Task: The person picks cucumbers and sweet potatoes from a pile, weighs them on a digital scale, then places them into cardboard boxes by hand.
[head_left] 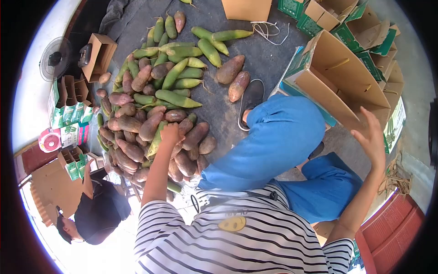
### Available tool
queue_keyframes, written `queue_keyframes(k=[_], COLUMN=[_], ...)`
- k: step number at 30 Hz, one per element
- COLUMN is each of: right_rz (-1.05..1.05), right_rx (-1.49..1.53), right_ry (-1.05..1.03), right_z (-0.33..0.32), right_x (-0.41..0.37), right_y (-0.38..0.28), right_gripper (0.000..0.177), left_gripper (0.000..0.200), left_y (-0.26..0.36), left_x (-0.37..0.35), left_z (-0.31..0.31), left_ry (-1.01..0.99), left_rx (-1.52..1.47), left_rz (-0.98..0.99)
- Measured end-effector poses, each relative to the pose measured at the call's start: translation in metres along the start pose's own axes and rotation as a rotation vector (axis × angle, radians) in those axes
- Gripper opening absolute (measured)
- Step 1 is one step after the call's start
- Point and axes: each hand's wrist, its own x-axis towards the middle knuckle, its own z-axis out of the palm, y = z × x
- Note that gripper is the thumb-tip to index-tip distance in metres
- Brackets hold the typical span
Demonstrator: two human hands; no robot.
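Note:
My left hand [171,134] reaches down into a pile of produce, its fingers curled. It overlaps the right side of a green radish [156,142] and is close over several purple-brown sweet potatoes [196,135]; what lies under the fingers is hidden. On the other side my right hand [373,140] is raised with its fingers spread, holding nothing. It is nearest to a large open cardboard box [337,86], overlapping its near edge in this view. More green radishes [178,98] lie in the upper part of the pile.
Two sweet potatoes [239,85] lie apart beside my shoe [253,93]. White string [270,33] is on the dark floor sheet. Green cartons [356,34] stand at upper right, a fan [55,58] at upper left. Another person [100,210] is at lower left.

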Motion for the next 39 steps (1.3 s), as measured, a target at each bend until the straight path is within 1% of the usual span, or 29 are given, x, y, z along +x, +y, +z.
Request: queue_keyframes(k=[2, 5, 6, 9, 11, 12, 13, 14, 16, 19, 20, 21, 23, 24, 25, 26, 27, 28, 29, 31, 32, 33, 34, 36, 39], right_rz=[0.055, 0.094, 0.100, 0.003, 0.002, 0.017, 0.024, 0.033, -0.010, 0.021, 0.019, 0.027, 0.020, 0.018, 0.003, -0.018, -0.024, -0.026, -0.024, -0.005, 0.012, 0.008, 0.006, -0.003, -0.021], right_rx=[0.018, 0.079, 0.112, 0.139, 0.133, 0.119, 0.122, 0.122, 0.060, 0.063, 0.057, 0.051, 0.043, 0.039, 0.042, 0.052, 0.082, 0.090, 0.092, 0.098, 0.099, 0.102, 0.103, 0.103, 0.119], right_ry=[-0.059, -0.127, -0.147, -0.088, -0.092, -0.085, -0.078, -0.067, -0.071, -0.117, -0.113, -0.111, -0.119, -0.106, -0.095, -0.084, -0.082, -0.081, -0.079, -0.096, -0.105, -0.109, -0.111, -0.101, -0.079], right_z=[0.026, 0.042, 0.045, 0.050, 0.050, 0.049, 0.049, 0.051, 0.045, 0.042, 0.044, 0.043, 0.044, 0.045, 0.046, 0.048, 0.047, 0.046, 0.044, 0.044, 0.045, 0.045, 0.045, 0.046, 0.050], right_x=[0.003, 0.008, 0.010, 0.012, 0.016, 0.017, 0.016, 0.015, 0.014, 0.014, 0.013, 0.012, 0.013, 0.013, 0.012, 0.012, 0.013, 0.013, 0.013, 0.013, 0.013, 0.013, 0.013, 0.014, 0.013], right_y=[0.009, 0.024, 0.027, 0.024, 0.019, 0.019, 0.022, 0.027, 0.024, 0.021, 0.022, 0.023, 0.023, 0.023, 0.026, 0.027, 0.024, 0.021, 0.018, 0.016, 0.015, 0.015, 0.015, 0.017, 0.020], right_gripper=[0.039, 0.032, 0.030, 0.023, 0.022, 0.022, 0.022, 0.021, 0.021, 0.021, 0.022, 0.022, 0.021, 0.021, 0.020, 0.020, 0.019, 0.018, 0.017, 0.018, 0.018, 0.018, 0.018, 0.018, 0.019], left_gripper=[0.053, 0.056, 0.056, 0.054, 0.051, 0.050, 0.054, 0.053, 0.054, 0.055, 0.057, 0.059, 0.055, 0.056, 0.056, 0.057, 0.058, 0.059, 0.060, 0.048, 0.043, 0.043, 0.042, 0.042, 0.041], left_y=[-0.004, -0.004, -0.004, -0.007, -0.017, -0.018, -0.015, -0.007, -0.003, 0.000, 0.016, 0.045, 0.096, 0.113, 0.141, 0.167, 0.191, 0.220, 0.245, 0.301, 0.330, 0.354, 0.377, 0.397, 0.387], left_x=[-0.005, 0.002, 0.003, 0.015, 0.036, 0.043, 0.040, 0.030, 0.043, 0.063, 0.050, 0.022, -0.021, -0.025, -0.046, -0.061, -0.077, -0.079, -0.082, -0.074, -0.067, -0.067, -0.063, -0.056, -0.060], left_z=[0.026, 0.051, 0.054, 0.061, 0.079, 0.080, 0.064, 0.048, 0.051, 0.061, 0.030, -0.024, -0.118, -0.142, -0.185, -0.220, -0.257, -0.277, -0.294, -0.312, -0.314, -0.319, -0.318, -0.317, -0.301], left_ry=[-0.036, 0.049, 0.052, 0.056, 0.042, 0.034, -0.028, 0.003, 0.002, -0.158, -0.085, -0.011, 0.207, 0.275, 0.524, 0.663, 0.742, 0.842, 0.837, 0.715, 0.717, 0.619, 0.568, 0.381, 0.436], left_rx=[-0.010, -0.086, -0.106, -0.175, -0.243, -0.288, -0.239, -0.244, -0.294, -1.085, -1.197, -1.310, -1.410, -1.418, -1.255, -1.165, -1.042, -1.005, -0.951, -0.792, -0.694, -0.586, -0.461, -0.289, -0.479], left_rz=[0.003, -0.142, -0.145, -0.141, -0.094, -0.116, -0.087, -0.073, -0.073, -0.067, 0.005, 0.075, 0.341, 0.498, 0.657, 0.767, 0.862, 0.961, 1.000, 0.993, 0.970, 0.903, 0.861, 0.890, 1.015])
